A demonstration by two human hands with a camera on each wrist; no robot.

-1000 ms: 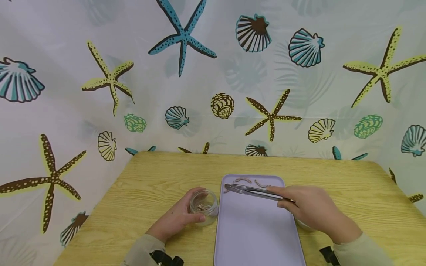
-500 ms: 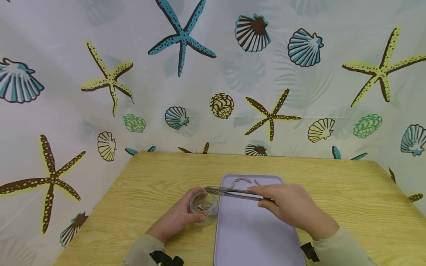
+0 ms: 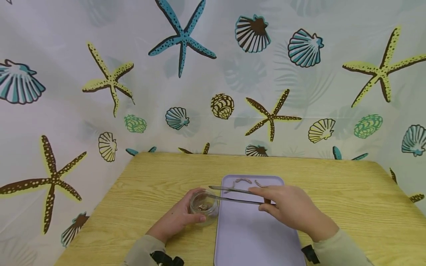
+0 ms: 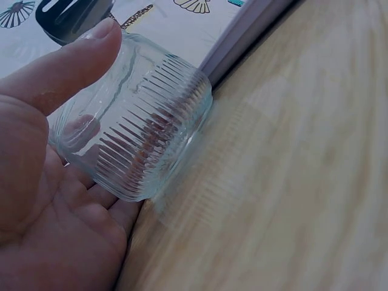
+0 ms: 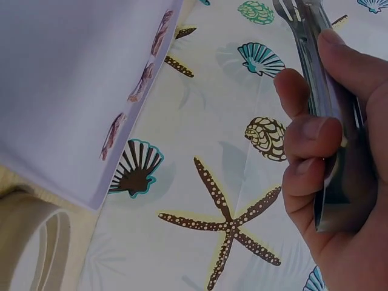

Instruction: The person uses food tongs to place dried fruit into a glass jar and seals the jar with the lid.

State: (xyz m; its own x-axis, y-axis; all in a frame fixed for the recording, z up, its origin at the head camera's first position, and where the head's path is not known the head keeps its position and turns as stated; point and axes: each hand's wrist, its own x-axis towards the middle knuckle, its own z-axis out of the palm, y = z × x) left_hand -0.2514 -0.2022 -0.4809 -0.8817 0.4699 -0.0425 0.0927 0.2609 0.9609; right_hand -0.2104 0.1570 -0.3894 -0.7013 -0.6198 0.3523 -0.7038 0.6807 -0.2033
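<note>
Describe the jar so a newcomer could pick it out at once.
On the wooden table lies a pale purple tray. Beside its left edge in the head view is the jar; unlike the opaque tray and metal tongs, it is clear glass with brownish pieces inside.

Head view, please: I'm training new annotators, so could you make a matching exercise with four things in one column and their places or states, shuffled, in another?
Column 1
1. Clear ribbed glass jar
2. Silver metal tongs
3. Lilac rectangular tray
4. Three thin reddish-brown strips

Column 2
A. Lying flat on the yellowish wood-grain table
B. In the right hand, its two arms spread apart
C. Near the tray's far edge
D. Held by the left hand

Right pairs: 1-D, 2-B, 3-A, 4-C
</note>
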